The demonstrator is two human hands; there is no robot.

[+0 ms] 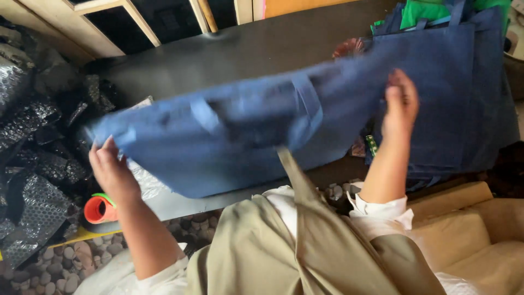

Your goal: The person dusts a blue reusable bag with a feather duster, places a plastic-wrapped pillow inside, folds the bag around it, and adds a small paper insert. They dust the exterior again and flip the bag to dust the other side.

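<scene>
A blue fabric tote bag (pixel 240 131) with lighter blue handles is stretched out flat in the air above a dark table (pixel 229 49). My left hand (pixel 109 169) grips its left end near the corner. At the bag's right end, my right hand (pixel 401 104) pinches the cloth. The bag looks blurred from motion. Below it I see my beige apron (pixel 295 246) and white sleeves.
A stack of more blue bags (pixel 464 82) lies at the right, with green fabric (pixel 423 11) on top. Black bubble-wrap sheets (pixel 33 164) pile up on the left. An orange roll (pixel 98 210) sits near the pebbled floor (pixel 54 262). Tan cardboard boxes (pixel 469 229) stand lower right.
</scene>
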